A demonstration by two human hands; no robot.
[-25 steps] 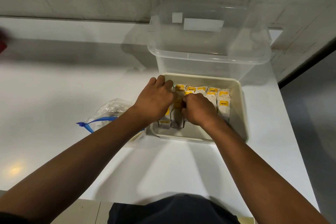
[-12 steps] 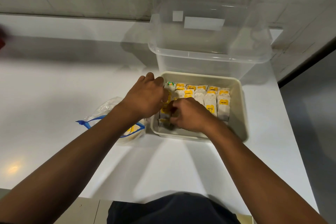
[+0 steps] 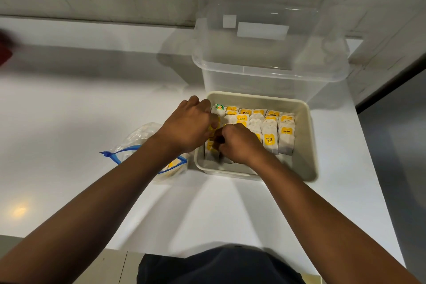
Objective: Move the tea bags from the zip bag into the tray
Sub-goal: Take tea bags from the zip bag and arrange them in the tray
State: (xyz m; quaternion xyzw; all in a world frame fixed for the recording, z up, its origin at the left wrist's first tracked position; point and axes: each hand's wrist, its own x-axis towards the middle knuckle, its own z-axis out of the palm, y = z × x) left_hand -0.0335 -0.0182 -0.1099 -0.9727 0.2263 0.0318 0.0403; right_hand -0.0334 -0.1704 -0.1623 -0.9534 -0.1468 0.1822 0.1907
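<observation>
Both hands curl over tea bags (image 3: pixel 268 131) at the tray's (image 3: pixel 306 145) left end — left hand (image 3: pixel 191 125) steadying, right hand (image 3: pixel 237 143) pinching one, it seems. Best seated upright, snug against the row. The zip bag (image 3: pixel 147 140) lies on the counter (image 3: pixel 69 122), just left — some bags inside.

Single head view, looking steeply down (wide-angle), close over white table (image 3: pixel 69 122)
</observation>
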